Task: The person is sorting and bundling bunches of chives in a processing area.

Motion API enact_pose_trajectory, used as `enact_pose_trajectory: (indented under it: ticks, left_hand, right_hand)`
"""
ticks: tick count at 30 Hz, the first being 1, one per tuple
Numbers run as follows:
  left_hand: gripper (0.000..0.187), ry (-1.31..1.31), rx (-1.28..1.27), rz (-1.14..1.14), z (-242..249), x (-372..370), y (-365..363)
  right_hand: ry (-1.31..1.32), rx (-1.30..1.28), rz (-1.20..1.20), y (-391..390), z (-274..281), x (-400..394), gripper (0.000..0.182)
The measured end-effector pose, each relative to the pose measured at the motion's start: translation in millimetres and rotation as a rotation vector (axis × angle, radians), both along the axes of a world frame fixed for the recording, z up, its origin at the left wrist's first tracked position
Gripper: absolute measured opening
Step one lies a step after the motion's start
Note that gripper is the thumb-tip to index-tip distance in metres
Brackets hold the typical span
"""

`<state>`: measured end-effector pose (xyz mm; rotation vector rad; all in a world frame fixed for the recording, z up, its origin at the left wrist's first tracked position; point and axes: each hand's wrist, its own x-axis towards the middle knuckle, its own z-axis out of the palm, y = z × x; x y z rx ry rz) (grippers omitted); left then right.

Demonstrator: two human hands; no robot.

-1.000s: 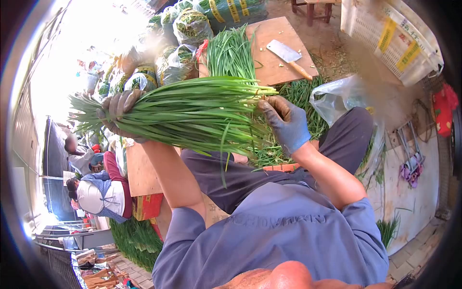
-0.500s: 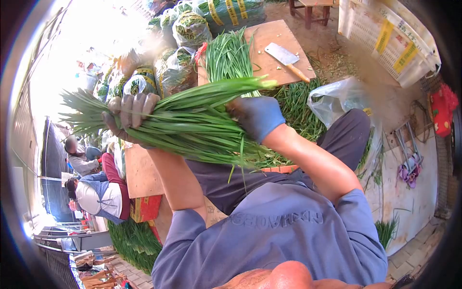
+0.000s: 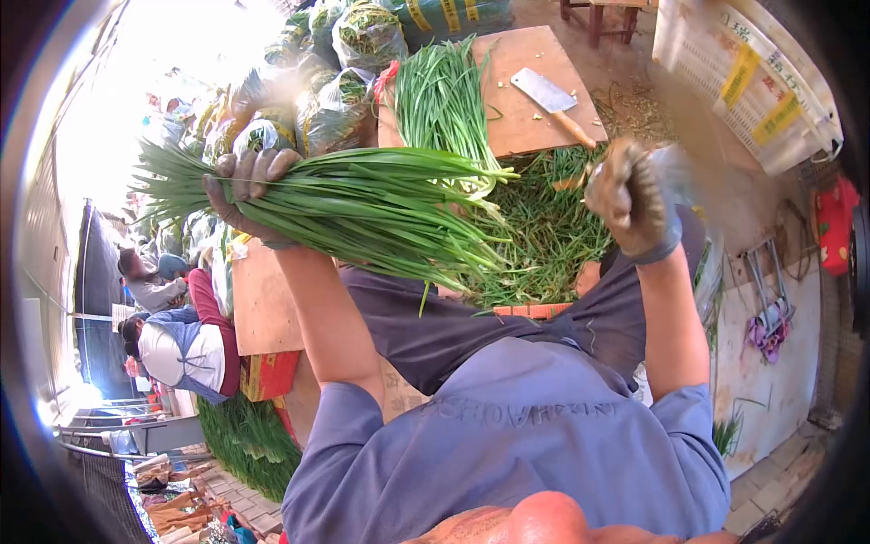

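My left hand [image 3: 249,186], in a dirty dark glove, is wrapped round the leafy end of a bunch of long green leaves [image 3: 362,204], whose pale stem ends fan out to the right. My right hand [image 3: 630,199], in a soiled blue glove, is raised at the right with its fingers curled; whether anything small is between them I cannot make out. Beyond the hands, another green bundle [image 3: 444,100] lies on a wooden board [image 3: 521,136], beside a cleaver [image 3: 548,97] with a wooden handle. Loose leaves and trimmings [image 3: 544,227] lie below the board.
Filled plastic bags [image 3: 335,113] stand at the upper left. A white plastic crate [image 3: 752,82] is at the upper right, with a folded metal frame [image 3: 768,295] below it. Two people [image 3: 186,349] sit at the left near a red box [image 3: 272,374] and more greens [image 3: 249,444].
My right hand has moved away from the bunch, to the right, and its fingers are now curled. The bunch in my left hand has shifted slightly right, and its stem ends now show.
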<state>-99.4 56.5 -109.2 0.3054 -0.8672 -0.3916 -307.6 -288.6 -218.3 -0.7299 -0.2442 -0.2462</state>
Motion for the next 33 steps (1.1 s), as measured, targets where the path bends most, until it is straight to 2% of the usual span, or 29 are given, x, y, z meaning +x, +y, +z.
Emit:
enact_pose_trajectory:
  ticks: [1,2,3,4,5,7,8,10,12,15,18,21,23,25,27,30,33]
  left_hand:
    - [0.022,0.011,-0.028,-0.014,1.0,3.0,3.3]
    - [0.021,0.021,-0.056,-0.028,2.0,5.7,5.4]
    - [0.019,0.032,-0.083,-0.045,2.7,6.6,5.4]
    - [0.015,0.042,-0.108,-0.081,5.0,6.2,2.8]
    - [0.014,0.039,-0.108,-0.076,6.1,7.9,2.6]
    - [0.014,0.027,-0.111,-0.064,10.6,12.2,4.7]
    - [0.013,0.007,-0.099,-0.064,11.2,13.1,5.3]
    - [0.012,0.012,-0.104,-0.065,14.2,6.3,0.2]
    - [0.013,0.005,-0.095,-0.067,17.3,4.7,-4.4]
    - [0.014,-0.038,-0.058,-0.121,20.0,-4.4,-14.8]
    - [0.014,-0.002,-0.017,-0.066,18.6,-4.5,-12.2]
    - [0.015,-0.007,-0.017,-0.011,17.1,-7.4,-9.6]
    - [0.019,0.018,0.008,0.029,13.1,-5.5,-6.4]
    - [0.021,0.042,0.000,-0.010,12.2,-0.9,-2.9]
    - [0.020,0.088,-0.002,0.004,11.6,2.2,4.1]
    - [0.017,0.105,0.001,0.025,15.3,11.4,14.5]
    - [0.015,0.126,0.004,0.042,20.4,13.6,22.1]
  right_hand:
    - [0.203,-0.069,0.046,-2.5,-19.4,-7.1,0.037]
    - [0.390,-0.519,-0.073,2.9,-41.8,-12.2,0.032]
    - [0.039,-1.055,-0.160,-1.2,-113.8,-7.2,0.025]
    - [0.143,-1.701,-0.128,10.4,-133.4,-19.6,0.032]
    - [0.087,-2.126,-0.400,29.5,-138.2,-45.3,0.042]
    - [0.394,-1.762,-0.191,42.7,-136.3,-42.5,0.042]
    - [0.436,-1.447,-0.170,44.4,-134.2,-37.4,0.042]
    - [0.505,-0.801,-0.129,55.9,-85.3,-20.9,0.044]
    - [0.533,-0.531,-0.164,71.0,-51.7,-3.5,0.044]
    - [0.552,-0.805,-0.264,81.5,-36.5,31.6,0.043]
    - [0.516,-0.222,-0.066,87.6,-59.9,59.0,0.034]
    - [0.245,-1.311,-0.592,72.1,-72.5,29.3,0.023]
    - [0.366,-1.403,-0.533,50.4,-122.8,15.0,0.020]
    - [0.652,-1.626,-0.239,23.1,-139.3,-5.5,0.024]
    - [0.714,-1.987,0.297,9.8,-161.9,-12.1,0.031]
    - [0.684,-2.168,0.561,9.0,-194.6,-25.3,0.033]
    - [0.461,-2.011,-0.160,37.6,-116.3,-24.5,0.036]
